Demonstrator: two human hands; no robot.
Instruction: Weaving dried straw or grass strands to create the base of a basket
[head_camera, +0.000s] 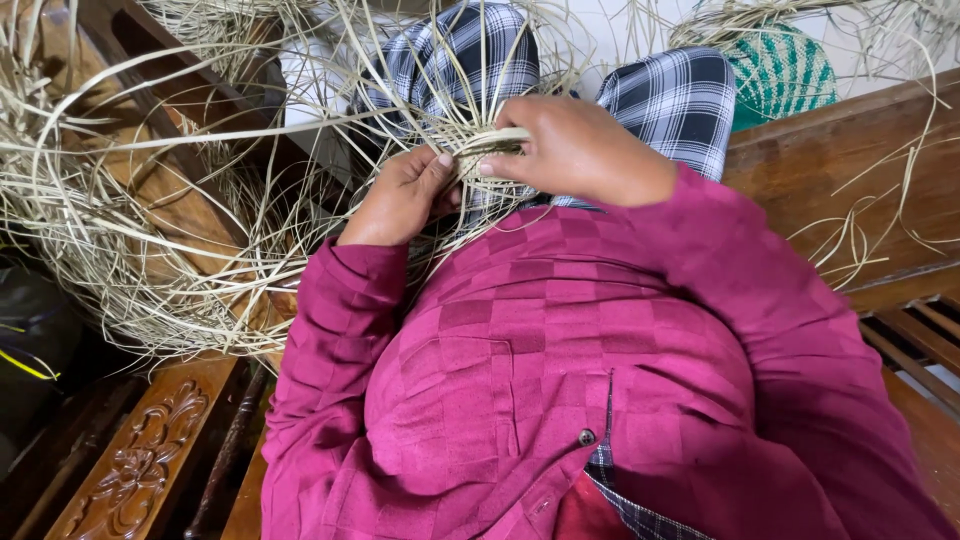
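My left hand (402, 195) and my right hand (572, 148) meet over my lap, both gripping a small woven piece of pale straw strips (487, 150). The left thumb presses on its left edge. The right fingers curl over its top and right side, hiding much of it. Long loose strips fan out from the piece over my checked cloth (672, 100). I wear magenta sleeves.
A big tangle of loose straw strips (120, 230) lies to the left on a wooden bench (850, 160). A green woven basket (785, 68) sits at the back right. A carved wooden armrest (135, 470) is at lower left, beside a dark bag (30, 330).
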